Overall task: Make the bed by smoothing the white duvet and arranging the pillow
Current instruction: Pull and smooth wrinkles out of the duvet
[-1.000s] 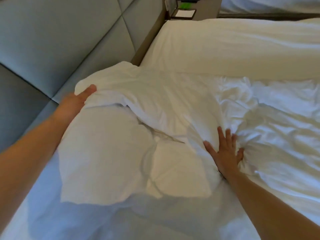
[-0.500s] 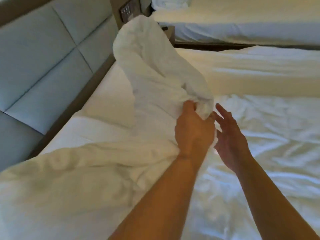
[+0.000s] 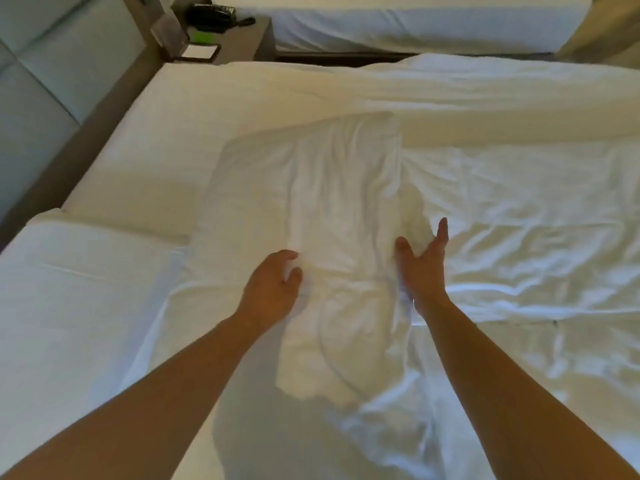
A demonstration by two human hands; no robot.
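A long white pillow (image 3: 322,209) lies flat and lengthwise in the middle of the bed, creased along its top. My left hand (image 3: 272,289) rests on its near left part, fingers loosely curled and apart, holding nothing. My right hand (image 3: 424,268) stands edge-on against the pillow's right side with the fingers straight. The white duvet (image 3: 519,237) spreads to the right of the pillow, heavily wrinkled, with a folded edge running along the far side.
A second white pillow (image 3: 76,292) lies at the near left against the padded grey headboard (image 3: 38,91). Bare sheet (image 3: 166,140) shows on the far left. A bedside table (image 3: 239,39) with a phone and another bed (image 3: 398,22) stand beyond.
The pillow that my left hand held raised half a second ago now lies flat on the bed. Both hands have let go and sit at its sides.
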